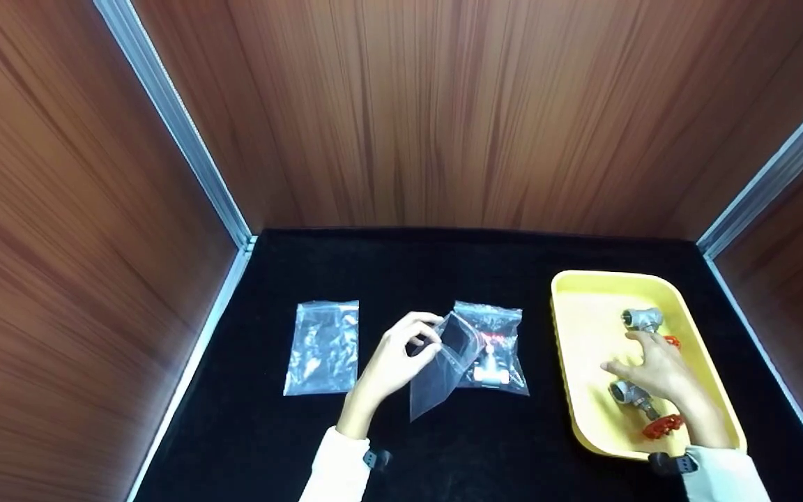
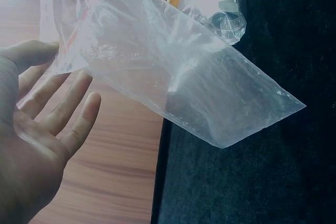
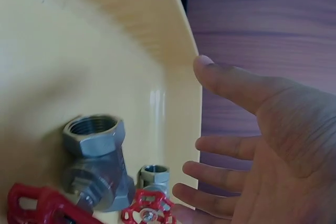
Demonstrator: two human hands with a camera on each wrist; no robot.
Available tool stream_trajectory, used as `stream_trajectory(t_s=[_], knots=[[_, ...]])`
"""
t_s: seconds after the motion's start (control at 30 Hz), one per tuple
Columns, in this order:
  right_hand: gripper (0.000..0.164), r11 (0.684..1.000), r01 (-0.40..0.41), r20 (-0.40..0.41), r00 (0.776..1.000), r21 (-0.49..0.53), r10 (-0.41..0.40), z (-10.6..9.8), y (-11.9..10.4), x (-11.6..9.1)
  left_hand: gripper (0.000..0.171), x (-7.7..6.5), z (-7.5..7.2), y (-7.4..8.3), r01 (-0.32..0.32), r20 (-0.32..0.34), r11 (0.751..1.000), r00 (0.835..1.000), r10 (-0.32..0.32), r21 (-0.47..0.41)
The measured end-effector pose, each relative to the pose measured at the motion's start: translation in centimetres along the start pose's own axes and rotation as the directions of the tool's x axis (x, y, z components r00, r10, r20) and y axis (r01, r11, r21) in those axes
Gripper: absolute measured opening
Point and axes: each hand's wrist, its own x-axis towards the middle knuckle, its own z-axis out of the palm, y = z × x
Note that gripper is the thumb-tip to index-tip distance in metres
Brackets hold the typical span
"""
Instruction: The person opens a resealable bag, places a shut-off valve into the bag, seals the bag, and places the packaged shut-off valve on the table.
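Note:
Between thumb and fingers, my left hand (image 1: 396, 354) pinches the top edge of a clear plastic bag (image 1: 435, 385). The bag hangs with its mouth spread apart, and in the left wrist view the plastic bag (image 2: 194, 82) looks see-through with nothing inside. Over the yellow tray, my right hand (image 1: 658, 366) hovers with fingers spread and holds nothing. Two metal valves lie in the tray: a nearer valve (image 1: 628, 394) with a red handwheel (image 1: 663, 426), and a farther valve (image 1: 642, 318) partly hidden by that hand. Both valves (image 3: 97, 156) also show in the right wrist view.
Behind the held bag lies a sealed bag (image 1: 513, 369) with a red-handled valve inside. A flat clear bag (image 1: 323, 348) lies left on the black cloth (image 1: 401, 268). The yellow tray (image 1: 576, 432) stands at right. Wood-grain panels (image 1: 436, 118) enclose the back and sides.

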Motion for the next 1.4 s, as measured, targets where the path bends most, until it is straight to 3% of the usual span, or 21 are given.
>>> stream_trajectory(t_s=[0.7,0.97,1.4], knots=[[0.106,0.998,-0.069,0.207,0.976,0.005,0.066,1.4,2.2,-0.9,0.004,-0.1,0.1,0.2,0.013,-0.007,1.000,1.000,-0.013,-0.017],[0.100,0.998,-0.066,0.211,0.976,0.022,0.060,2.0,2.6,-0.9,0.005,-0.2,0.1,0.2,0.015,0.002,1.000,1.000,-0.015,-0.013],[0.087,0.993,-0.092,0.154,0.983,-0.070,0.102,2.6,3.0,-0.9,0.004,-0.2,0.2,0.4,0.010,-0.020,1.000,1.000,-0.010,-0.017]])
